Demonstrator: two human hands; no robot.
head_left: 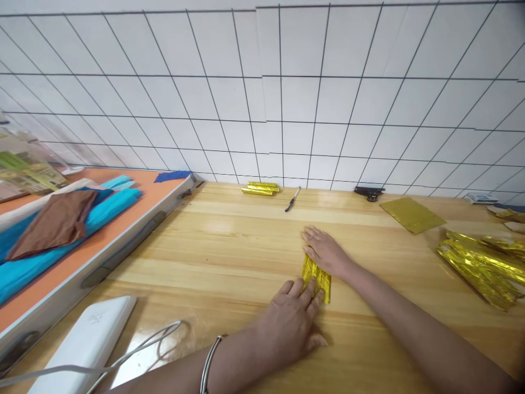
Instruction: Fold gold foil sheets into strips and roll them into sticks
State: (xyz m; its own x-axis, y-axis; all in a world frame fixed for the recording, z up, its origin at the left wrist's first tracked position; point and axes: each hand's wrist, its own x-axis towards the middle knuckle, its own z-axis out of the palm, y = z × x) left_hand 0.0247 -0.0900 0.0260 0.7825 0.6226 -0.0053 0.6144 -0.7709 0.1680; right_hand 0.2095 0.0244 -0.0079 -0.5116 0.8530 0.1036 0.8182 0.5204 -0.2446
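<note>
A crinkled gold foil piece lies on the wooden table in front of me. My left hand, with a bangle at the wrist, rests with its spread fingertips on the near left part of the foil. Across the far end of the same piece lies my right hand, palm down and fingers extended, covering that end. Neither hand is wrapped round anything.
Gold rolls and a pen lie near the tiled wall. A black object, a gold square and crumpled gold foil are at right. Left are a white device with a cable and a raised orange surface with cloths.
</note>
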